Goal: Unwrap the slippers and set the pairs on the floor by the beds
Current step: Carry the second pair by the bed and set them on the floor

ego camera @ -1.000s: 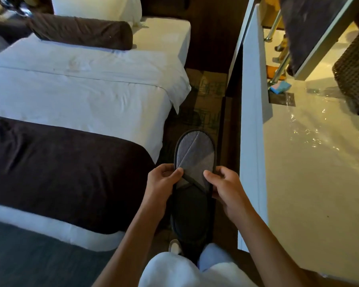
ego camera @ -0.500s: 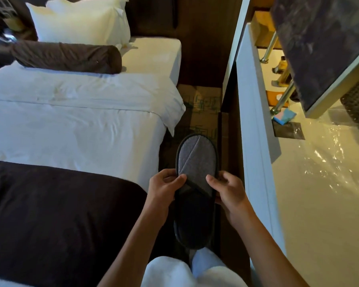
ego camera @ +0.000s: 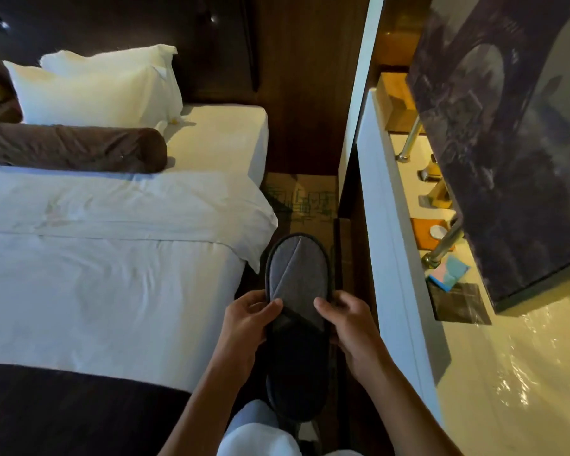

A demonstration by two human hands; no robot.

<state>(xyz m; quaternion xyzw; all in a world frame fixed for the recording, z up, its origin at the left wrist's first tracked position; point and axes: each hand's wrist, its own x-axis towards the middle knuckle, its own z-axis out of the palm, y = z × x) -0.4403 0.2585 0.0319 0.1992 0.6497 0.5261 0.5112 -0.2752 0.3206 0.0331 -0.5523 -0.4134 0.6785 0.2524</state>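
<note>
Grey slippers (ego camera: 297, 311), apparently a flat stacked pair (only the top one shows plainly), held toe-forward over the narrow aisle between bed (ego camera: 119, 258) and white wall (ego camera: 392, 258). No wrapper visible on them. Left hand (ego camera: 247, 319) gripping the left edge at mid-length, thumb across the upper; right hand (ego camera: 349, 324) gripping the right edge likewise, fingers curled under. Both closed on the pair, neither free.

For the step in hand, probably separating the two and laying them down: slide the thumbs apart to peel top from bottom, keep toes pointing the same way, lower close to the floor before letting go, set side by side, soles down, just beside the bed edge. Better not dropped from height, since flat slippers tend to flip or skew.

Around: patterned carpet (ego camera: 301, 199) ahead in the aisle, a likely landing spot. Duvet corner (ego camera: 260, 238) hanging over the bed edge near the slipper toe, liable to drape onto whatever sits beneath. Brown bolster (ego camera: 79, 148) and white pillows (ego camera: 99, 87) at the head of the bed, well apart. Own knees (ego camera: 254, 432) directly below the heel end, crowding the near floor. Beyond the wall, a bathroom counter (ego camera: 507, 373) with small toiletries, out of the way.
</note>
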